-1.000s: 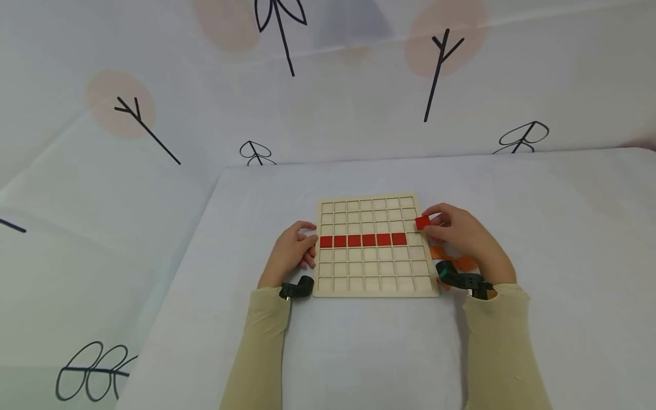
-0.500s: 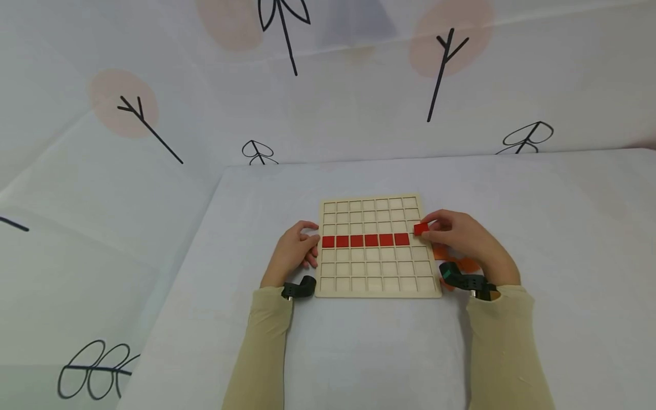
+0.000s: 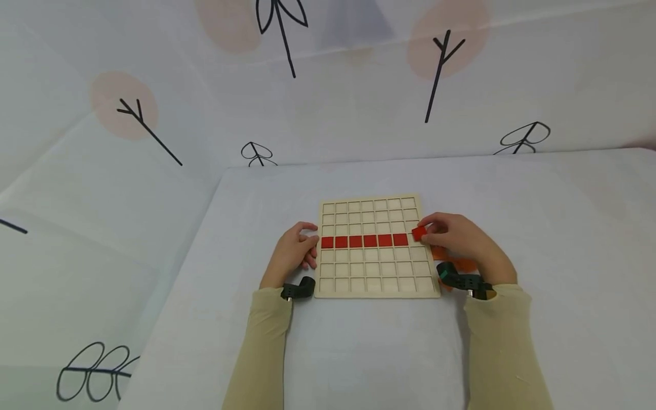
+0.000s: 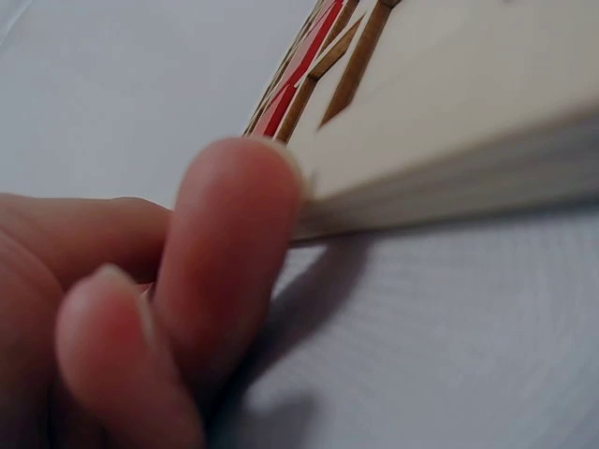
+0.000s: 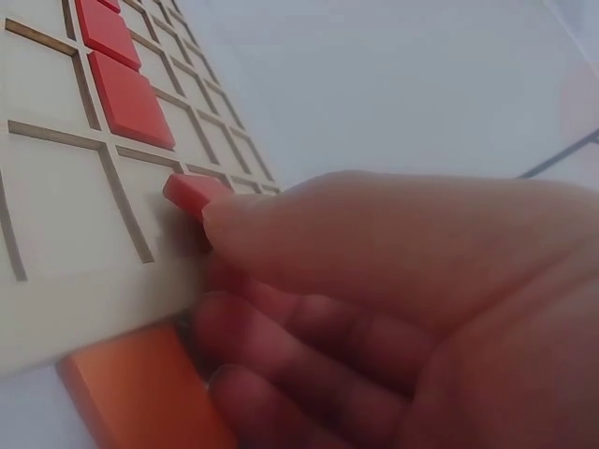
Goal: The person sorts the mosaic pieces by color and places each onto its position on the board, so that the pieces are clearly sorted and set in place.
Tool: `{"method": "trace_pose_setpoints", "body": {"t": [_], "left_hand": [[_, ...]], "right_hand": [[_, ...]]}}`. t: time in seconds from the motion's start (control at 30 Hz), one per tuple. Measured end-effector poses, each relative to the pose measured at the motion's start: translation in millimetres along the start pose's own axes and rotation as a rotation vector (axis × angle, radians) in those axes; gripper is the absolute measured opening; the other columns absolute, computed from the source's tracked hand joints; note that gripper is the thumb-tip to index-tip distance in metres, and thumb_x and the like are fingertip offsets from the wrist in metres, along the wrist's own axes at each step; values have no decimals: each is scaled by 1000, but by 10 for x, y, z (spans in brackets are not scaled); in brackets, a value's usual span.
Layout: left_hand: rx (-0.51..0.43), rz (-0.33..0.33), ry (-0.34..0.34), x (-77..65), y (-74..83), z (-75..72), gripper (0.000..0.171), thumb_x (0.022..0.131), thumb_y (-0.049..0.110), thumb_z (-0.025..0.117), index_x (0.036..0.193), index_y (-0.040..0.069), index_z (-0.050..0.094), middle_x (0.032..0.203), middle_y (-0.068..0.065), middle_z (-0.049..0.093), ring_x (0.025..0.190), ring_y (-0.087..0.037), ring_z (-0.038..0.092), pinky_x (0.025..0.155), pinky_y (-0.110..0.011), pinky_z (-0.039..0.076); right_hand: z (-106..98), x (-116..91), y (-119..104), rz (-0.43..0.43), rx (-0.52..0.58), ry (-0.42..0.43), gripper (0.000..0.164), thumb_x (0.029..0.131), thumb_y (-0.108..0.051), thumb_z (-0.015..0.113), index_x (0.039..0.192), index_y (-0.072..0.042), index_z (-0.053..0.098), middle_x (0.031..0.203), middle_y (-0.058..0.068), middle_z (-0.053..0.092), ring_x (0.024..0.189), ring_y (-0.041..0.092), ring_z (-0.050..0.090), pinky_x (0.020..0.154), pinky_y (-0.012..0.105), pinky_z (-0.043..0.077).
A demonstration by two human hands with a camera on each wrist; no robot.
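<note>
A cream wooden board (image 3: 376,295) with a grid of square recesses lies flat on the table. Red square tiles (image 3: 370,241) fill most of its middle row from the left side. My right hand (image 3: 458,238) pinches one more red square tile (image 5: 195,192) between thumb and fingers. That tile is tilted over the row's last recess at the right side, which shows bare in the right wrist view. My left hand (image 3: 290,250) rests at the board's left edge with relaxed fingers, and a fingertip (image 4: 234,201) touches the board's side.
Several orange tiles (image 3: 465,265) lie on the table by the board's right edge, partly hidden under the right hand and wrist. One orange tile (image 5: 140,393) sits close against the board. White cloth (image 3: 359,353) covers the table, and a printed sheet (image 3: 353,108) hangs behind.
My right hand has come slightly down and toward the body with the red tile, from beside the row above to the middle row's right end. The left hand stays in place.
</note>
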State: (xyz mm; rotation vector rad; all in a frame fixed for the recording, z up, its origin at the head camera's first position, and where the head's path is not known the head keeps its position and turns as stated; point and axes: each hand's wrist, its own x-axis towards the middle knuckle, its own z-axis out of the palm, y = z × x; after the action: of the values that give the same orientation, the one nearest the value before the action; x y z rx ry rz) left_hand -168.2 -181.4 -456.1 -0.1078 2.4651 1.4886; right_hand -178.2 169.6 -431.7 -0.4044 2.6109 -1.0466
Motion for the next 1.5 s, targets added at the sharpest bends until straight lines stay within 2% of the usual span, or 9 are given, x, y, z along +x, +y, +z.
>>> {"method": "trace_pose_setpoints", "body": {"t": [0.2,0.63,1.27,1.5], "left_hand": [[3,-3,3,10,-6,8,28,89,27,54,116,21,46,70,-12,59,52,-26,61,45,-31,48],[7,-4,6,-4,9,-12,28,89,27,54,115,21,47,70,-12,59,52,-26,61,45,-31,48],[7,-8,4,-9,40,1,28,90,26,54,116,21,47,70,-12,59,52,-25,61,45,-30,48],[21,-16,7,-12,47,1,28,90,26,54,116,20,47,70,-12,59,52,-25,61,45,-30,48]], "right_hand": [[-10,-10,-34,6,1,-6,31,84,-23,60,111,-8,54,94,8,57,82,22,49,67,31,42],[1,-5,-72,16,-10,-17,34,80,-31,66,106,-10,58,86,5,54,80,20,46,67,31,38],[3,-11,-111,17,-33,-18,29,80,-24,66,104,-9,58,82,4,50,76,20,44,63,30,36],[21,-17,-110,28,2,-23,27,81,-23,65,103,-10,58,81,5,50,75,20,44,62,30,37]]}}
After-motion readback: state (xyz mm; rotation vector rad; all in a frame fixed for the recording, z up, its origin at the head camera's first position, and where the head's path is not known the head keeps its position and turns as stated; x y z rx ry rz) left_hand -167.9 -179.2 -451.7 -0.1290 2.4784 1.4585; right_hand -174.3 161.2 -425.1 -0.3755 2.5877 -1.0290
